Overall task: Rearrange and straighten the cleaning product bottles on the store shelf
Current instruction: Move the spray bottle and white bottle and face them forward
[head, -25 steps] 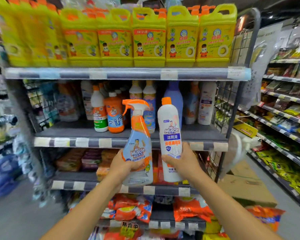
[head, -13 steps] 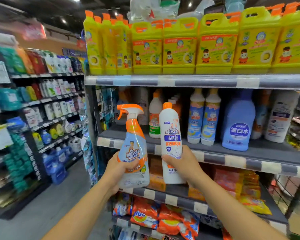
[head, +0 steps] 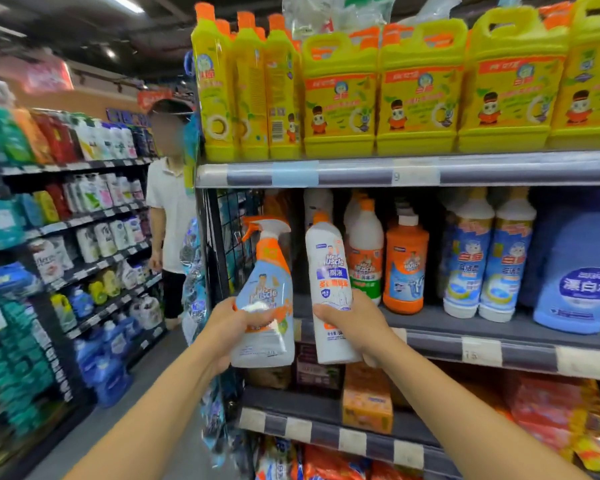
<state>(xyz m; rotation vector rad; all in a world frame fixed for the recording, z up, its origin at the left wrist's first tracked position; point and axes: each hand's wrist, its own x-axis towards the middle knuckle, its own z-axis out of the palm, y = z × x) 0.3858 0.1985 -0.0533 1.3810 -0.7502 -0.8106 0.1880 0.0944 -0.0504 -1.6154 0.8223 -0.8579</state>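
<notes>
My left hand [head: 229,327] grips a pale blue spray bottle [head: 265,296] with an orange and white trigger, held upright in front of the left end of the middle shelf [head: 465,344]. Beside it, my right hand [head: 352,322] holds a tall white bottle [head: 329,282] with an orange cap, also upright. Behind them on that shelf stand a white bottle with a green band [head: 365,251], an orange bottle [head: 406,265], two blue-labelled white bottles [head: 487,258] and a large blue bleach bottle [head: 579,268].
Yellow detergent jugs [head: 378,91] fill the top shelf. Orange packs [head: 368,400] lie on the shelf below. A wire grid panel [head: 232,244] closes the shelf's left end. A person in a white shirt [head: 170,216] stands in the aisle to the left, beside another stocked rack [head: 84,220].
My view has swung left along the shelf. Both hands have kept hold of their bottles and carried them toward the shelf's left end. A person in the aisle has come into view.
</notes>
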